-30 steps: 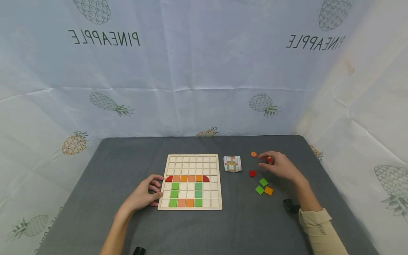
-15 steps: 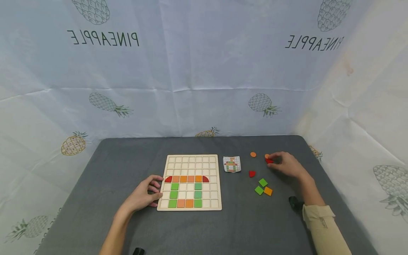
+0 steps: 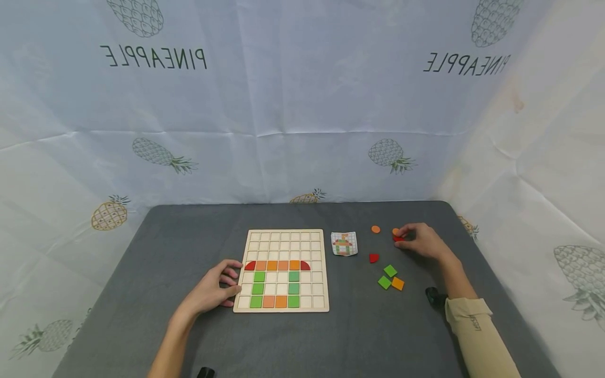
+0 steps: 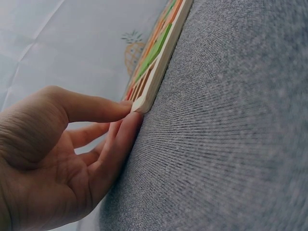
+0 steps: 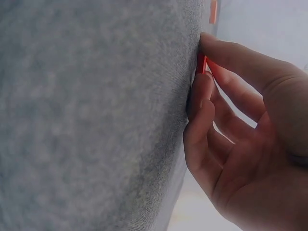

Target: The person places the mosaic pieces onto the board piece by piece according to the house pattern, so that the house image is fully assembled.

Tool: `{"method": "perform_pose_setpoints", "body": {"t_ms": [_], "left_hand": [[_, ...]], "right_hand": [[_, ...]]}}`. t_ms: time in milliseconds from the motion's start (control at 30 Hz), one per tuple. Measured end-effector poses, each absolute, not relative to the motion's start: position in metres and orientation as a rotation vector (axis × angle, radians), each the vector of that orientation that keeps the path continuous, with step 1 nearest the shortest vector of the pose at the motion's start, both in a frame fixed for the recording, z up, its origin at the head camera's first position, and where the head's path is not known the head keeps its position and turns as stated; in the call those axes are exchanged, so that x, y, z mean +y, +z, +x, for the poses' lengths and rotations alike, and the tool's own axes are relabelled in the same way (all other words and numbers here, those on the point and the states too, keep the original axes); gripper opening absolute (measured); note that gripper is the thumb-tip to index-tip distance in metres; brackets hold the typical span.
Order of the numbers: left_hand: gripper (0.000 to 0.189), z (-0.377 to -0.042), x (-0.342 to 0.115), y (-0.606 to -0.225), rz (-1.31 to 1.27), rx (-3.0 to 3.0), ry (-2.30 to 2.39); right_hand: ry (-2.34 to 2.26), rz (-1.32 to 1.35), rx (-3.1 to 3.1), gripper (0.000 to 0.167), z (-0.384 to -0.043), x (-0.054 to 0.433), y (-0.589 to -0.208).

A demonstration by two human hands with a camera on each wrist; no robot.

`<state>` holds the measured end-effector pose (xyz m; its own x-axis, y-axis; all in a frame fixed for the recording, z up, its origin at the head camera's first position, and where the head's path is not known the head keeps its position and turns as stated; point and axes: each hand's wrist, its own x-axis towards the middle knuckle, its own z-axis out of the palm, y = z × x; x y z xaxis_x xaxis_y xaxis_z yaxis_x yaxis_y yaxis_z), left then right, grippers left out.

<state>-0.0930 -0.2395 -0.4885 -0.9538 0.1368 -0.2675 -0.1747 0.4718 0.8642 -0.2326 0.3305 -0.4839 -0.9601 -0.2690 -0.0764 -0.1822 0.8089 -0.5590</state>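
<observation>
The backdrop (image 3: pixel 302 94) reads mirrored "PINEAPPLE" (image 3: pixel 153 58), with left hand (image 3: pixel 212 286) pinching a board (image 3: pixel 316 278), right hand (image 3: pixel 423 243), apparently, a red piece (image 5: pixel 201 63).

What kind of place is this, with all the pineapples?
It looks like a small curtained-off corner, maybe for playing or filming, but I can't be sure. Pineapple-print cloth hangs behind and beside a grey-covered table, where a grid board holds coloured tiles.

- Right hand (image 3: pixel 419 241): a second ago its fingertips reached, parted, past the left of the red piece (image 3: pixel 396 239); now they have drawn back to the right.
- Thumb and fingers — apart then — now pinch that piece.
</observation>
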Motion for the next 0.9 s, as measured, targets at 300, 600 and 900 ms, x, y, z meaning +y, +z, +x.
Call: {"method": "perform_pose_setpoints", "body": {"t_ms": [300,600,900], "left_hand": [[0.060,-0.093,-0.240,-0.489,-0.029,2.424,1.478],[0.059,-0.092,-0.240,-0.489,-0.025,2.436,1.465],[0.059,-0.093,-0.241,-0.490,-0.025,2.427,1.472]], "right_hand": [[-0.872,-0.412,2.855,0.027,-0.229,0.330,-0.482],[-0.947,-0.562,2.860,0.027,-0.223,0.318,-0.471],[-1.008,-0.656,2.809,0.026,-0.219,0.273,-0.451]]}}
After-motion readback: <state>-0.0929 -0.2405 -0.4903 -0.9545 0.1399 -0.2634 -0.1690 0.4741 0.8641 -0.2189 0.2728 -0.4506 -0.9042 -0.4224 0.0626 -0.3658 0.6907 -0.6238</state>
